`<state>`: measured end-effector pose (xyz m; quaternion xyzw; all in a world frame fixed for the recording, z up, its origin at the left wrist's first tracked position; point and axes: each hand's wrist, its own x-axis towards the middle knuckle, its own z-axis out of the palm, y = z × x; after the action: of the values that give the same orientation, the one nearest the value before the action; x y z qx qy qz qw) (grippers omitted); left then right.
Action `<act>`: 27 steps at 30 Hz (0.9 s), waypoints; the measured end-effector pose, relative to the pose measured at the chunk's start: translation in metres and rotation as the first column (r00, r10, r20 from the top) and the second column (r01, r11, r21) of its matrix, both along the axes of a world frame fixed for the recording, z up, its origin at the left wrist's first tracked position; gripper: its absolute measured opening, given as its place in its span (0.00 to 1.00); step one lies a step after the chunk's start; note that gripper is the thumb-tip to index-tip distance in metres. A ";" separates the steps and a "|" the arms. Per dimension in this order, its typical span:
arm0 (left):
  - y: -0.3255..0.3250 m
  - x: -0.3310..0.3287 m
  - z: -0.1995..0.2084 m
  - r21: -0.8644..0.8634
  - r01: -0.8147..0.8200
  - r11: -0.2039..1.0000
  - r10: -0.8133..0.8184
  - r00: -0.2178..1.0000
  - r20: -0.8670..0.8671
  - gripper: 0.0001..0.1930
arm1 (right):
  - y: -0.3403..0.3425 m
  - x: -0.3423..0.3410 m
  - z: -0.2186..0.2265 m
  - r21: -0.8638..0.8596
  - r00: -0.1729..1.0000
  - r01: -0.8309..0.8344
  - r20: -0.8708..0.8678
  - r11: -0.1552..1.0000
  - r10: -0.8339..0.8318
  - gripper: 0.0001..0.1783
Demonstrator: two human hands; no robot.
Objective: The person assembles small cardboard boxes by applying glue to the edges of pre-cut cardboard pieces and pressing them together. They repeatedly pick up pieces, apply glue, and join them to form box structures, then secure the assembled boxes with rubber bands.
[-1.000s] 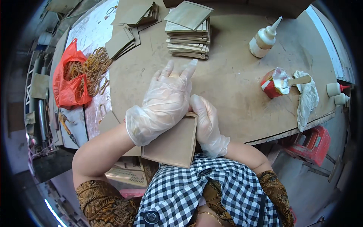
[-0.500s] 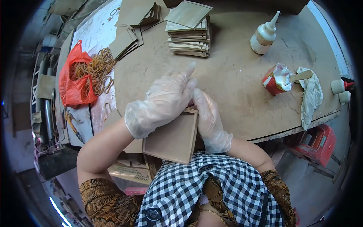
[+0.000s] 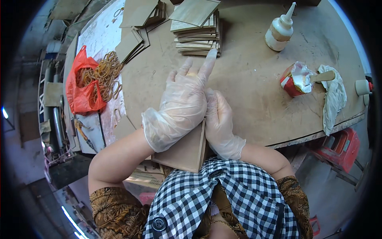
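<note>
A shallow wooden box (image 3: pixel 181 153) with a thin raised rim lies in front of my checked apron, its far part covered by my hands. My left hand (image 3: pixel 181 97), in a clear plastic glove, reaches over the box with its fingers stretched out toward the stack of panels. Nothing shows in those fingers. Against the box's right side, my gloved right hand (image 3: pixel 221 119) is closed with its fingers curled at the far corner. Its fingertips are partly hidden, and it touches the edge of my left hand.
Ahead stands a stack of thin wooden panels (image 3: pixel 197 36); more panels (image 3: pixel 129 46) lie left of it. A red bag (image 3: pixel 81 89) spills rubber bands (image 3: pixel 105 71). To the right are a glue bottle (image 3: pixel 278 34), a red tub (image 3: pixel 292 85) of white paste with a stick (image 3: pixel 324 76), and a cloth (image 3: pixel 334 99).
My left hand has turned and spread its fingers farther forward, covering more of the box. My right hand's fingers have curled in. The whole view has shifted slightly.
</note>
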<state>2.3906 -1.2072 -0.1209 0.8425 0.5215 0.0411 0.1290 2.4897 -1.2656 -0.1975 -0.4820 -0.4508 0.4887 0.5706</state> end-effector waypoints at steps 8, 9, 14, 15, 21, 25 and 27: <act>-0.005 0.003 -0.002 0.179 -0.038 0.983 0.044 0.999 -0.031 0.39 | 0.001 -0.002 0.001 0.073 0.998 0.013 0.058 0.997 -0.017 0.17; -0.004 0.002 -0.001 0.107 -0.070 0.992 0.069 0.998 0.014 0.38 | 0.001 -0.002 0.001 0.031 0.999 -0.022 -0.044 0.999 0.023 0.18; 0.004 -0.012 0.011 -0.368 -0.131 0.921 0.341 0.729 0.594 0.31 | -0.001 0.013 0.011 -0.142 0.922 -0.163 -0.374 0.976 0.100 0.24; 0.000 -0.024 0.031 -0.144 -0.058 0.988 0.123 0.857 0.501 0.26 | -0.001 0.020 0.009 -0.133 0.939 -0.126 -0.336 0.983 0.075 0.25; -0.027 -0.105 -0.004 -0.362 -0.179 0.915 0.404 0.417 0.814 0.31 | -0.008 0.022 0.031 0.049 0.982 -0.101 -0.154 0.994 0.107 0.21; -0.074 -0.093 -0.033 -0.612 -0.040 0.790 0.607 0.198 0.770 0.31 | -0.010 0.005 0.037 0.277 0.983 -0.182 0.062 0.943 0.171 0.16; -0.077 -0.088 -0.034 -0.587 -0.005 0.809 0.571 0.241 0.785 0.29 | -0.012 0.001 0.034 0.285 0.971 -0.239 0.062 0.928 0.231 0.14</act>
<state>2.3029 -1.2843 -0.1547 0.4762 0.4870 0.4228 0.5978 2.4903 -1.2774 -0.1631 -0.3423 -0.5798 0.4754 0.5663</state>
